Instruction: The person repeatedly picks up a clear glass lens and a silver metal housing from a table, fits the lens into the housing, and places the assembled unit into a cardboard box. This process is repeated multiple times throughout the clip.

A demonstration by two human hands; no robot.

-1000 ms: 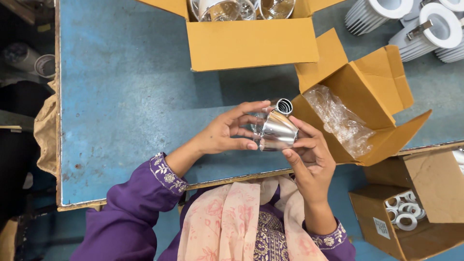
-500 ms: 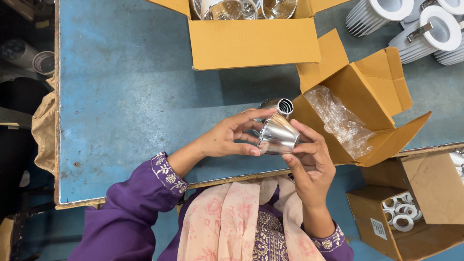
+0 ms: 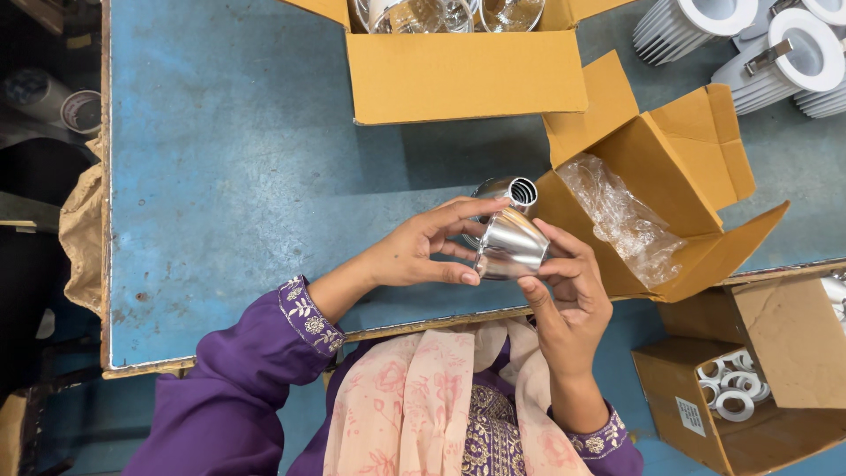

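I grip the shiny silver cone-shaped metal reflector (image 3: 509,240) with my left hand (image 3: 421,251) and right hand (image 3: 568,286), over the blue table (image 3: 238,176) edge beside the open cardboard box (image 3: 670,189), to check it up close.

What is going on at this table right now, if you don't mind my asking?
A person in purple sleeves holds a shiny metal cone-shaped reflector over the blue table, the left hand and right hand both gripping it. Beside it lies an open cardboard box with a clear plastic bag inside. Another open box at the far edge holds more shiny parts, and white finned housings sit at the top right.
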